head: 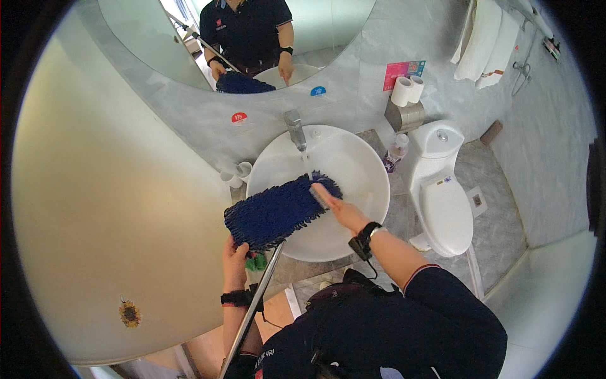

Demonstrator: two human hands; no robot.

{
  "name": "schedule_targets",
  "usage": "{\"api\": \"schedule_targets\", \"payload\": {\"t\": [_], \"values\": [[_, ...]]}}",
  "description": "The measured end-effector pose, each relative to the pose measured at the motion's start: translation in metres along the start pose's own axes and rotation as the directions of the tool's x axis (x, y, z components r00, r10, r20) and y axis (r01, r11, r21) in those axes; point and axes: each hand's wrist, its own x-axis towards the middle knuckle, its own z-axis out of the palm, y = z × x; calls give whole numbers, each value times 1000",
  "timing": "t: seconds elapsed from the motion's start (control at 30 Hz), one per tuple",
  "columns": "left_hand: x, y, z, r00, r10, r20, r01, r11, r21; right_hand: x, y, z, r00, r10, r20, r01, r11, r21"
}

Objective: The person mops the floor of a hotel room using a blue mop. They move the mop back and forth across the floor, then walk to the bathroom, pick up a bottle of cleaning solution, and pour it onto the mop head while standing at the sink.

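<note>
A flat mop head (272, 213) with dark blue pile lies, pile up, across the white round basin (362, 161). My left hand (234, 263) grips its near left corner, the thumb on top. In my right hand (349, 215) is a small, blurred scrub brush (321, 195), its bristles against the far right part of the pile. From the chrome faucet (296, 130) a thin stream of water falls onto the mop's far edge. The metal mop pole (260, 296) slopes down from under the mop head, past my left forearm.
White cups (231, 179) stand left of the basin, a bottle (396, 151) right of it. A green cloth (256, 261) lies by my left hand. Further right is a toilet (447, 213), below paper rolls (402, 91) on a metal holder (405, 113). A frosted panel (128, 213) closes the left side.
</note>
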Motion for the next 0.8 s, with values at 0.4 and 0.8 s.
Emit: {"api": "schedule_targets", "payload": {"t": [0.4, 0.8], "values": [[-3, -6, -11, 998, -39, -58, 34, 995, -91, -43, 18, -68, 908, 242, 343, -389, 180, 903], [3, -22, -30, 984, -140, -107, 105, 954, -281, -116, 23, -84, 943, 154, 297, -267, -188, 945]]}}
